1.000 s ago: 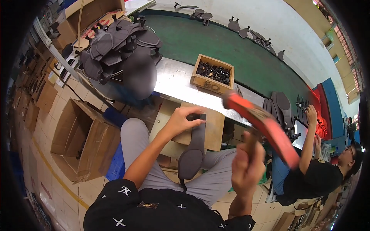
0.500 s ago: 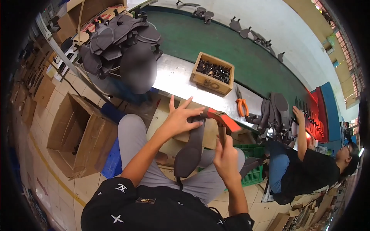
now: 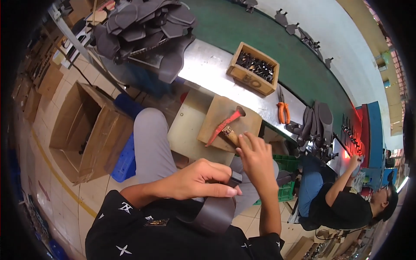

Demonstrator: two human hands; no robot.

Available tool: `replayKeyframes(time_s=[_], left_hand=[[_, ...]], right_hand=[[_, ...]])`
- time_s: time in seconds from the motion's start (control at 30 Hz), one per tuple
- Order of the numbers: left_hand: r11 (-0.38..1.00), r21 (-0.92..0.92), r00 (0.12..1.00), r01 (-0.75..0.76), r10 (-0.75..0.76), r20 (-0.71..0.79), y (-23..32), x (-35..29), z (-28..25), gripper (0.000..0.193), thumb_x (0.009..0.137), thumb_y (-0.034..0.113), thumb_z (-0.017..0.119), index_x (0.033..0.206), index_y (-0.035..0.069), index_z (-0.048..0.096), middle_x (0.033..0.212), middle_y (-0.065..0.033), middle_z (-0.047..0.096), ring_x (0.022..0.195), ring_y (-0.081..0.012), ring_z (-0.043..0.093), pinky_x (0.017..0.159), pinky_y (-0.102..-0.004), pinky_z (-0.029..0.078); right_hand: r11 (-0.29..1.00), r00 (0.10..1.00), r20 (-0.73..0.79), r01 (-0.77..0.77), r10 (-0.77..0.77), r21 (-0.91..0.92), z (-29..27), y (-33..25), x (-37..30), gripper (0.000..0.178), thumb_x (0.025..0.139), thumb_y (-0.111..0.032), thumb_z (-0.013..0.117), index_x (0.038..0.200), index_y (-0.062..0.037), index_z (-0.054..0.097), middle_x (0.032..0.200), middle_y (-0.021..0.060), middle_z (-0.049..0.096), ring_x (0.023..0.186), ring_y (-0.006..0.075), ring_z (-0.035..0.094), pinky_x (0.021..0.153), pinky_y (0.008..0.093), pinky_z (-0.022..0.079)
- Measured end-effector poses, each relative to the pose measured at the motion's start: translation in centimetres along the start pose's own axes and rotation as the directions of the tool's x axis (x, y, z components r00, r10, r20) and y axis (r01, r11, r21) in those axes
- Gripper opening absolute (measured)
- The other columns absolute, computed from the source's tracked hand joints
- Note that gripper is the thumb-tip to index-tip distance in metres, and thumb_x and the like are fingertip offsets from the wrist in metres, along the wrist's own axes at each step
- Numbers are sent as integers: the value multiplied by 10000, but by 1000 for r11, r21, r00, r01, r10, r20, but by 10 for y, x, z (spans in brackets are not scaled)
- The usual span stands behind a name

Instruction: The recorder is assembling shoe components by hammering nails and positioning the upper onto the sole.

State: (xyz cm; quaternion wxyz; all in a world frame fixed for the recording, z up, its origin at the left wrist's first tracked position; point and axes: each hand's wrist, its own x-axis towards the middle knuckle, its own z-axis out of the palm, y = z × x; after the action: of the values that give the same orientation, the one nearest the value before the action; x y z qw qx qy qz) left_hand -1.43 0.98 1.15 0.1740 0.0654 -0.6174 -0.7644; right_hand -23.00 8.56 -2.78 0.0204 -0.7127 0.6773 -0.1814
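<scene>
My left hand [image 3: 201, 180] is closed on one end of a dark grey, flexible flat piece [image 3: 213, 216], whose broad end curves down in front of my shirt. A small part of it shows above my thumb. My right hand [image 3: 258, 162] is open, its fingers stretched out and its fingertips close to the end of a hammer's wooden handle. The hammer [image 3: 232, 123] has a worn red head and lies on a wooden block [image 3: 251, 121] in front of my knees. Whether the fingertips still touch the handle, I cannot tell.
A wooden box [image 3: 253, 85] of small dark parts stands on the metal ledge, beside orange-handled pliers [image 3: 283, 112]. Similar grey pieces [image 3: 143, 26] are heaped at the left. A cardboard box [image 3: 93, 147] sits on the floor. At the right a co-worker [image 3: 351, 195] works.
The hammer has gone from my right hand's grip to lying on the block. My left hand has drawn the grey piece off the block toward my body, and my right fingers have opened.
</scene>
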Motion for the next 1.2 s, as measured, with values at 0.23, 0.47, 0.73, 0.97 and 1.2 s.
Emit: replayKeyframes(time_s=[0.23, 0.47, 0.73, 0.97, 1.2], left_hand=[[983, -162, 967, 83, -41, 250, -4, -7, 1, 353, 964, 268, 646, 801, -43, 612, 696, -74, 517, 703, -112, 496, 658, -309, 401], [942, -271, 807, 199, -1, 590, -10, -3, 0, 277, 969, 215, 644, 1105, -15, 716, 944, -122, 741, 843, -158, 689, 718, -275, 491], [965, -233, 817, 125, 33, 576, -1, -12, -7, 291, 972, 259, 638, 1027, -18, 710, 772, -145, 672, 656, -206, 611, 578, -338, 424], [997, -65, 907, 46, -14, 421, 3, -17, -17, 280, 967, 250, 647, 898, -20, 669, 693, -134, 596, 610, -253, 574, 556, -355, 407], [999, -38, 991, 30, -25, 135, 0, -19, -8, 338, 951, 289, 632, 851, -31, 676, 663, -154, 587, 568, -259, 577, 533, -363, 425]], right_hand=[[535, 939, 10, 188, -345, 824, -58, -29, -5, 402, 895, -298, 693, 1003, 88, 674, 931, 199, 679, 796, 304, 661, 748, 393, 527], [303, 769, -107, 370, -630, 878, -62, -41, 17, 375, 899, -287, 680, 797, 70, 631, 668, 117, 574, 514, 250, 551, 427, 310, 435], [279, 807, -84, 297, -584, 913, -59, -54, 12, 462, 900, -363, 703, 758, 68, 617, 610, 96, 539, 431, 198, 455, 367, 287, 326], [320, 795, -11, 257, -606, 912, -47, -34, 19, 367, 863, -274, 730, 980, 66, 652, 914, 183, 651, 734, 301, 634, 645, 372, 512], [123, 974, -122, 147, -192, 981, -5, -49, -10, 430, 883, -346, 706, 1041, 53, 688, 1058, 227, 674, 959, 371, 663, 890, 464, 496]])
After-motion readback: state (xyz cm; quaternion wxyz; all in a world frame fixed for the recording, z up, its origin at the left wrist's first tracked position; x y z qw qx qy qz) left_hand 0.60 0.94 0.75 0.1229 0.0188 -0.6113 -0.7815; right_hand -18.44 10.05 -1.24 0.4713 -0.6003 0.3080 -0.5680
